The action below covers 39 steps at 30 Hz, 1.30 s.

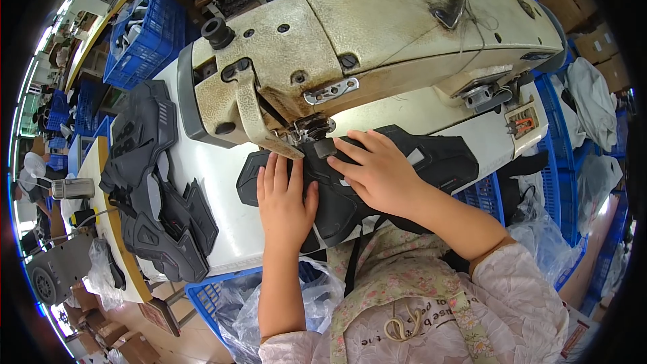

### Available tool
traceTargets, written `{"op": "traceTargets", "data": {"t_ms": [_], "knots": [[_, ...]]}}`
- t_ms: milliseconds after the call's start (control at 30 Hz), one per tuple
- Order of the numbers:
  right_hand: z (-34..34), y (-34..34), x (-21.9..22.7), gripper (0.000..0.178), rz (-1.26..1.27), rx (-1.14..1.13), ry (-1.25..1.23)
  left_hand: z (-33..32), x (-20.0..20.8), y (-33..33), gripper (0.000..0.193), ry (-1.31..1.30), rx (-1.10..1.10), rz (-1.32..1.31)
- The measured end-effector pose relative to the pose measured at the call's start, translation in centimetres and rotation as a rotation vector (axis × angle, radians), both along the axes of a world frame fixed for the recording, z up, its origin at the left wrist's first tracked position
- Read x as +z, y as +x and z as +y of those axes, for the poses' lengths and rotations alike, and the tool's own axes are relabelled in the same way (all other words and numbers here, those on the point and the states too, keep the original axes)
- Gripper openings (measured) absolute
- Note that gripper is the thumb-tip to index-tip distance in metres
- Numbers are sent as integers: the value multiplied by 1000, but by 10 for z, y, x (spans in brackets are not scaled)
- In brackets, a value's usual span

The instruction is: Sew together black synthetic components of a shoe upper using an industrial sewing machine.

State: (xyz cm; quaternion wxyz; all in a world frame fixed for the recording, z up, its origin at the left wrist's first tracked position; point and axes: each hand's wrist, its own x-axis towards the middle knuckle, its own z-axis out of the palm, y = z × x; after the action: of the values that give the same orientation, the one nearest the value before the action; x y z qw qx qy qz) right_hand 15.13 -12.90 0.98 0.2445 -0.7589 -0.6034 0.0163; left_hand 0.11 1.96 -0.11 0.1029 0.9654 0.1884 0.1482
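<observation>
A worn cream sewing machine stretches across the white work surface, its needle area low over a black moulded padded piece. On the left part of that piece my left hand lies flat, fingers stretched toward the presser foot. My right hand rests palm down on its middle, fingers spread, with the fingertips close to the round dark part beside the needle. Both hands press from above rather than grasp. The stitching point itself is hidden behind the machine head.
Several similar black padded pieces are piled left of the machine. Below the front edge stands a blue crate with clear plastic bags. Another blue crate is at upper left. More crates and plastic bags crowd the right side.
</observation>
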Motion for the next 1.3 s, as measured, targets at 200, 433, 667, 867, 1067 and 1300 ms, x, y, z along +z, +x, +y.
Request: {"op": "traceTargets", "data": {"t_ms": [200, 433, 667, 867, 1067, 1300], "knots": [[-4, -1, -8, 37, -5, -6, 30, -1, -3, -1, 59, 0, 20, 34], [-4, 1, -10, 36, 26, 8, 46, -2, -1, 0, 57, 9, 32, 75], [3, 10, -14, 36, 24, 13, 85, 9, 6, 10, 56, 11, 1, 127], [10, 20, -18, 36, 16, 47, 118, 14, 5, 15, 55, 10, 1, 102], [14, 23, -18, 36, 9, 59, 128, 16, 3, 17, 54, 13, 1, 74], [14, 23, -15, 34, 18, 52, 95, 17, -2, 17, 53, 0, 2, 43]]}}
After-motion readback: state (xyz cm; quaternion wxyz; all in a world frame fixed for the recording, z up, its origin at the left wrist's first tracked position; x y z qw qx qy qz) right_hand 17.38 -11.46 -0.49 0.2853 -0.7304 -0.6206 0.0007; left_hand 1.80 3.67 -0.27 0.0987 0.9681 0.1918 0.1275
